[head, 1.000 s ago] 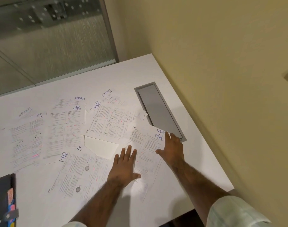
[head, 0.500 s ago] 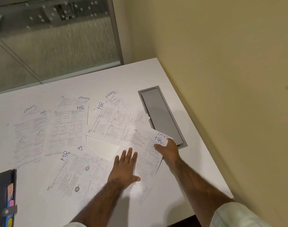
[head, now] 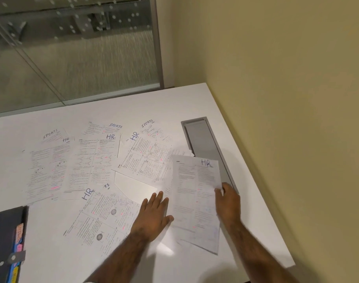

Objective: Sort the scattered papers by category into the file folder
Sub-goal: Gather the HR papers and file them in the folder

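White sheets, hand-marked HR or SPORTS, make up the scattered papers (head: 92, 160), which overlap across the table (head: 256, 221) to the left of the grey cable hatch (head: 205, 144). None looks filed, so I judge the sorting barely begun, with nearly every sheet left to do. The right hand (head: 228, 203) pinches the right edge of one HR sheet (head: 195, 193) just nearside of the hatch, the sheet's far corner overlapping the hatch rim. The left hand (head: 154, 216) lies flat, fingers straight and together, pressing the papers left of that sheet. The dark file folder (head: 4, 231), with coloured tabs showing, sits well apart, far left of the hatch. The wall crowds the table edge right of the hatch. Bare tabletop nearside and left of it offers the likeliest path to the folder.
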The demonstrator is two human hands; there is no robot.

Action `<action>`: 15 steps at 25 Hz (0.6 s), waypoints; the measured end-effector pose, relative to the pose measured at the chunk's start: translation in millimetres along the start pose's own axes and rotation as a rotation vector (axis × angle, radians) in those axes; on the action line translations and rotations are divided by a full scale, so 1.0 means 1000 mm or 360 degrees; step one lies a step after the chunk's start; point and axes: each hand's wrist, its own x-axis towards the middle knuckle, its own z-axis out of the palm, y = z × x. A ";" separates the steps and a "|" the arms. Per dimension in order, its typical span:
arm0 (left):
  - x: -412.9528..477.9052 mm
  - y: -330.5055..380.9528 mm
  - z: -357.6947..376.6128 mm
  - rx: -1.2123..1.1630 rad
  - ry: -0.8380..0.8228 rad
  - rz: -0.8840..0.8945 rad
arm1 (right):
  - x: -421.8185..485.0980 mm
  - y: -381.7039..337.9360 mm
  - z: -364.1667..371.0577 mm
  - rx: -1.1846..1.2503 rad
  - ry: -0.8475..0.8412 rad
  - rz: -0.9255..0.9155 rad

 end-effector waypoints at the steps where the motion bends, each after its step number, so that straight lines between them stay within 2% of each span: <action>1: 0.000 0.002 -0.007 -0.0096 0.0074 -0.0013 | 0.005 -0.011 -0.017 0.0056 0.0019 -0.0049; 3: 0.001 0.011 -0.027 -0.0544 0.0300 -0.0117 | 0.013 -0.029 -0.049 0.0296 -0.0035 -0.0036; 4: 0.000 0.019 -0.043 -0.0951 0.0366 -0.0216 | 0.016 -0.037 -0.063 0.0440 -0.0092 0.0000; 6: -0.004 0.033 -0.074 -0.1749 0.0336 -0.0342 | 0.018 -0.051 -0.079 0.0591 -0.0220 0.0044; 9: -0.010 0.035 -0.108 -0.2377 0.0153 -0.0231 | 0.015 -0.073 -0.072 0.0618 -0.0450 0.0051; 12: -0.020 0.022 -0.113 -0.2638 0.0047 -0.0154 | 0.008 -0.092 -0.045 0.0579 -0.0605 0.0046; 15: -0.033 0.006 -0.110 -0.2588 0.0218 -0.0315 | 0.005 -0.108 -0.014 0.0626 -0.0758 -0.0010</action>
